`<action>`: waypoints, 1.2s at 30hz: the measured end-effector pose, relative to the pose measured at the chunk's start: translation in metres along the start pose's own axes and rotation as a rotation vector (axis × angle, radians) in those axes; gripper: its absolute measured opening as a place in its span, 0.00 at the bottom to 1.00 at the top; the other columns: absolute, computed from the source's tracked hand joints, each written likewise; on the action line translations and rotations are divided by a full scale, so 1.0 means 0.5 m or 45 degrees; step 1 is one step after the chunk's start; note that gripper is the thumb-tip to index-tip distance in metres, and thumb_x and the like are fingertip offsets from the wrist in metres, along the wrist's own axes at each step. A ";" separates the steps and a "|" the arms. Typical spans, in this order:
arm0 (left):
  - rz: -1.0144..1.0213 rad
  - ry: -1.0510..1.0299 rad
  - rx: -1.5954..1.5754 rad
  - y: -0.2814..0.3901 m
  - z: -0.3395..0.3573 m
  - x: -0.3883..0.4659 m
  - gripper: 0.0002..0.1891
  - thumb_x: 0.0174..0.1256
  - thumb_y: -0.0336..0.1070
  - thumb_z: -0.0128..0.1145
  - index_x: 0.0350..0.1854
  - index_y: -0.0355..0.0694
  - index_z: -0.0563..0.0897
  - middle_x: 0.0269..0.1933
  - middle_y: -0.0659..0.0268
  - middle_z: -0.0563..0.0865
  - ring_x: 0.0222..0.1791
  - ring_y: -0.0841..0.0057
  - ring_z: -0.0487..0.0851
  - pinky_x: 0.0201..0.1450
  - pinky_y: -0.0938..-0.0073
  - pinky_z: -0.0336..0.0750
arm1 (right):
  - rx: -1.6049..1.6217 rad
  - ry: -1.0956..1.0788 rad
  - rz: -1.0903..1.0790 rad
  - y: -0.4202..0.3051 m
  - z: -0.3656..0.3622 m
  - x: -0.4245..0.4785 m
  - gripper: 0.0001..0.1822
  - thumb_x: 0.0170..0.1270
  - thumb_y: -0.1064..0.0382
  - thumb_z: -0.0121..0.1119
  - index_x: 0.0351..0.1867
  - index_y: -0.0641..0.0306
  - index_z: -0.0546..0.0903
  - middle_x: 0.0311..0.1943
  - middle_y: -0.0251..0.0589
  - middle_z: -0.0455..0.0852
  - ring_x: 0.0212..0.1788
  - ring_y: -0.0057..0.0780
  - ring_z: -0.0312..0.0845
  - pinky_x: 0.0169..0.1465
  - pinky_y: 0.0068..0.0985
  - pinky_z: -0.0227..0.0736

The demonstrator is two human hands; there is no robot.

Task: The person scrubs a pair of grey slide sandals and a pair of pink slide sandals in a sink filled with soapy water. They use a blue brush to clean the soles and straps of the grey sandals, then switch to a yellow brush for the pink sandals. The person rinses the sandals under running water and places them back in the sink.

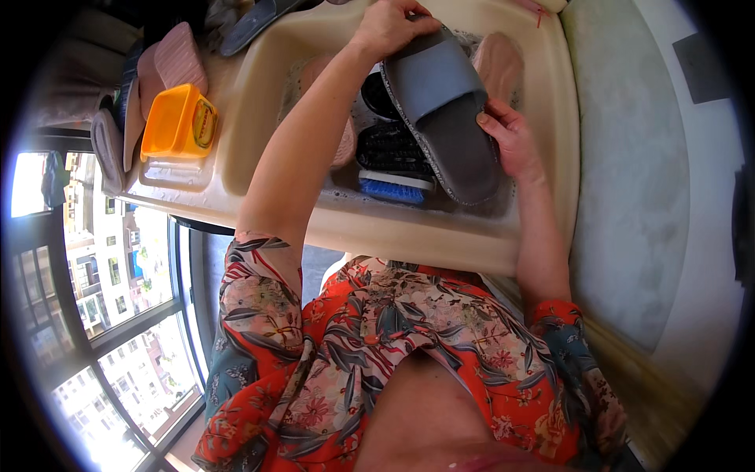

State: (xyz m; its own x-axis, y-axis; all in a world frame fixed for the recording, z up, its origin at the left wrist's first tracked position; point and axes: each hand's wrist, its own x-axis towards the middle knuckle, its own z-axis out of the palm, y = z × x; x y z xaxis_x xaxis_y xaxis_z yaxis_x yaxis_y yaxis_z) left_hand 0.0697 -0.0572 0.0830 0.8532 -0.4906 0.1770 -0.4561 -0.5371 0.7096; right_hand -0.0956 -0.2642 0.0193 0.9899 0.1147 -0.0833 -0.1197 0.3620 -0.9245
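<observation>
A dark grey slide sandal with a blue-grey strap is held over a beige sink basin. My left hand grips its far end at the top. My right hand pinches its edge beside the strap, thumb on the footbed. Under and left of the sandal lie a black slipper sole and a scrubbing brush with blue bristles. A pink slipper leans in the basin behind my right hand. Another pink slipper shows partly behind my left forearm. Soapy water wets the basin.
On the left ledge stands a yellow plastic tub, with several slippers propped beside it, a pink one among them. A grey slipper rests at the basin's far left rim. A wall borders the basin on the right; windows are at the left.
</observation>
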 end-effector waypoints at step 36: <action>-0.341 0.134 -0.973 -0.060 0.077 -0.064 0.18 0.62 0.38 0.59 0.50 0.32 0.77 0.37 0.65 0.83 0.35 0.80 0.79 0.40 0.78 0.75 | -0.053 0.019 0.100 0.009 0.028 -0.008 0.19 0.59 0.69 0.61 0.53 0.67 0.76 0.43 0.33 0.82 0.44 0.19 0.75 0.50 0.20 0.70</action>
State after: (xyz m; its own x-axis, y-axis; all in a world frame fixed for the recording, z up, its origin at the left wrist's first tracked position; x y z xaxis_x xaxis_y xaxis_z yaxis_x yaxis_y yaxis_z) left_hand 0.0465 -0.0519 0.0298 0.9454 -0.3247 -0.0285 0.0329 0.0083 0.9994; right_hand -0.1009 -0.2502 0.0207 0.9786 0.1275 -0.1614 -0.1942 0.3138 -0.9294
